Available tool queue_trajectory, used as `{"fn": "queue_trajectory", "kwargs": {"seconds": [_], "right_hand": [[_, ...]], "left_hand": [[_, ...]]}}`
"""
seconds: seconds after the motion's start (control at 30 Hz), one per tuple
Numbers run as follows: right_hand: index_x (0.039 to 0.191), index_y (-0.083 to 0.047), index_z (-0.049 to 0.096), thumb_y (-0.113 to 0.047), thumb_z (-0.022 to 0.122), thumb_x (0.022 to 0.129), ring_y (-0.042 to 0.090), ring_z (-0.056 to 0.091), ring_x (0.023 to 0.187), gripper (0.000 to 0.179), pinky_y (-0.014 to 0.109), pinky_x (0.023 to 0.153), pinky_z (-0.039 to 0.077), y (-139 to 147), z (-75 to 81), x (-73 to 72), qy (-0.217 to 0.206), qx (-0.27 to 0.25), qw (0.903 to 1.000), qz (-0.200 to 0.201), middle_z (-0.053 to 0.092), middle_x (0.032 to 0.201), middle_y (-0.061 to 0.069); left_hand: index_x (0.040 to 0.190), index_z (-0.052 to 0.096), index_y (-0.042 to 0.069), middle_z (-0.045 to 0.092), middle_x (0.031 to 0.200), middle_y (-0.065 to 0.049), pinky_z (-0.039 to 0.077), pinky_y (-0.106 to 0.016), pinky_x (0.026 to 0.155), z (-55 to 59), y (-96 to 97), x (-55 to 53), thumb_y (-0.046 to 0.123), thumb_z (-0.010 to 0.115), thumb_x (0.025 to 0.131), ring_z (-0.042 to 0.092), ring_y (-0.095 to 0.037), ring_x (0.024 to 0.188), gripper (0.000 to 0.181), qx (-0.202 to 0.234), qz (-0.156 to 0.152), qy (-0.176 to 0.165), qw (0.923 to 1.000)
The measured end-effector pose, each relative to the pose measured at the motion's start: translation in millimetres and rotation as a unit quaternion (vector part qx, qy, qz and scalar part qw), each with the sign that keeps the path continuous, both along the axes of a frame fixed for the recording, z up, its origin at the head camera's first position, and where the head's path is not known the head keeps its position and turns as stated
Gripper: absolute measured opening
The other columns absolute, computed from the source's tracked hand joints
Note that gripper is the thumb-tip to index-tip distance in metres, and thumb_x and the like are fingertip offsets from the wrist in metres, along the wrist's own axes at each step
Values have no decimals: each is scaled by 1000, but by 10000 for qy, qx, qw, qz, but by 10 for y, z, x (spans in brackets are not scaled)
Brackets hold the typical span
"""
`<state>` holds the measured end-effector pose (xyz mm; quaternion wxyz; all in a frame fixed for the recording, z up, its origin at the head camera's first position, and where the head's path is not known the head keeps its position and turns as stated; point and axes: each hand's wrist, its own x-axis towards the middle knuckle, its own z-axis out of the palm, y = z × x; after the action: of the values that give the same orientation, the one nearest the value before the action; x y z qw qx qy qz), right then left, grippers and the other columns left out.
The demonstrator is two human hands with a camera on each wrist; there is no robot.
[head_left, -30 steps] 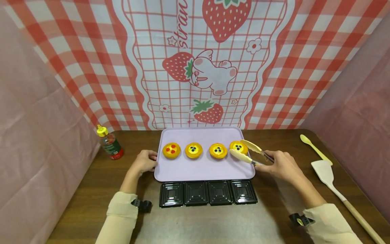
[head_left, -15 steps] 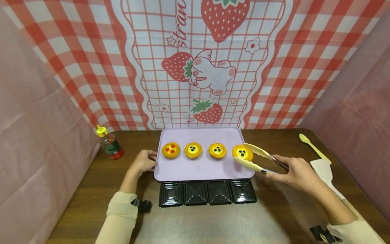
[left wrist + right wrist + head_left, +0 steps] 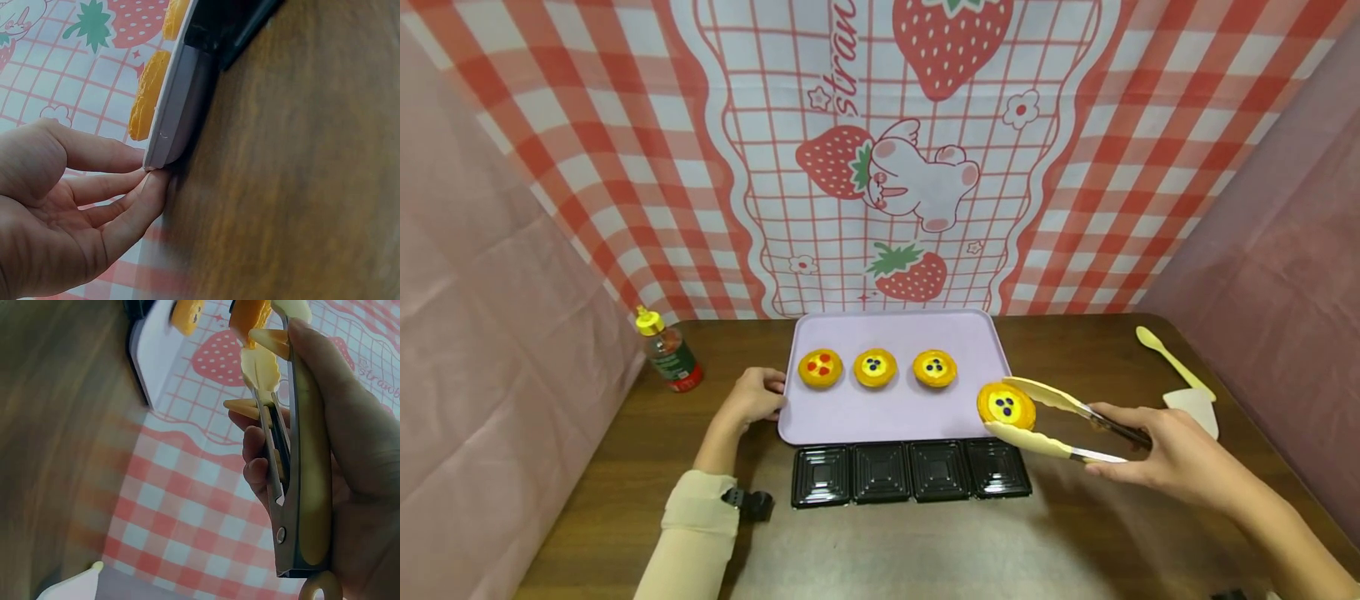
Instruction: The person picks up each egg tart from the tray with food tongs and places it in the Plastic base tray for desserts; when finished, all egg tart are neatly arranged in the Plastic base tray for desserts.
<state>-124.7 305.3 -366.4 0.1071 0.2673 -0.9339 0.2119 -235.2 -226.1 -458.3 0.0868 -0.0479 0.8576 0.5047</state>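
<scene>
My right hand (image 3: 1180, 454) grips a pair of cream-tipped tongs (image 3: 1045, 444), seen lengthwise in the right wrist view. Between the tongs' tips is an egg tart (image 3: 1006, 407) with blue berry dots, lifted over the tray's front right corner. My left hand (image 3: 754, 395) holds the left rim of the lilac tray (image 3: 865, 425); in the left wrist view its thumb lies on top and its fingers beneath. On the tray sit three more tarts: a red-dotted tart (image 3: 821, 368) at the left, then a blue-dotted tart (image 3: 876, 367) and another blue-dotted tart (image 3: 935, 368).
Several black square plastic trays (image 3: 882, 473) stand in a row along the lilac tray's front edge. A sauce bottle (image 3: 672, 354) with a yellow cap is at the left. A yellow spoon (image 3: 1172, 362) and a white spatula (image 3: 1197, 407) lie at the right. Behind hangs a checked cloth (image 3: 1075, 208).
The tongs have lifted the rightmost tart off the tray and carried it toward the front right. My right hand has moved back to the right; my left hand stays at the tray's rim.
</scene>
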Motion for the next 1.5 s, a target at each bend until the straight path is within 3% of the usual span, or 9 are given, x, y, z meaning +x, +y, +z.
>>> {"fn": "queue_trajectory", "kwargs": {"seconds": [0.2,0.4,0.67,1.1,1.2,1.33,1.5], "right_hand": [[120,0,69,-39,90,68,-2,44,63,68,17,52,37,4,-98,59,-334,-20,9994,118,67,88,-11],[122,5,66,-43,86,73,-2,46,62,71,20,50,41,20,-255,90,-849,-28,9962,201,64,81,-10],[118,6,68,-47,85,72,1,50,68,72,21,56,44,17,-379,102,-688,159,9968,367,73,101,10],[120,7,67,-42,88,71,2,47,69,73,22,56,42,28,-443,97,-805,107,9958,431,73,101,12],[120,5,68,-46,87,70,3,52,72,74,23,57,45,20,-439,106,-784,174,9963,299,73,102,10],[121,3,67,-56,86,65,17,65,84,83,33,65,55,3,-424,141,-665,351,9972,-7,72,104,11],[127,2,63,-62,87,58,22,63,86,97,39,67,55,-12,-394,168,-539,506,9968,-305,69,103,11]], "left_hand": [[122,55,-15,58,103,-24,61,-37,62,-2,-3,2,-9,64,80,61,-25,77,43,-43,26,24,10000],[121,55,-16,58,103,-24,61,-38,62,3,-1,4,-10,64,80,61,-25,76,42,26,1,7,10000],[123,54,-16,58,105,-25,61,-38,63,2,-7,4,-9,64,81,61,-26,79,43,18,8,-20,10000],[123,54,-15,58,103,-24,61,-38,62,-16,-2,-4,-10,64,81,61,-25,77,44,44,40,-40,10000],[122,54,-16,58,102,-24,61,-38,62,-18,-6,-7,-11,64,80,61,-24,75,44,98,25,-29,9999],[122,55,-16,58,102,-24,60,-37,61,-28,-16,-13,-12,63,79,60,-22,72,44,179,22,-7,9998],[122,55,-17,58,102,-24,60,-37,61,-25,-11,-8,-12,63,78,59,-21,71,45,199,22,10,9998]]}}
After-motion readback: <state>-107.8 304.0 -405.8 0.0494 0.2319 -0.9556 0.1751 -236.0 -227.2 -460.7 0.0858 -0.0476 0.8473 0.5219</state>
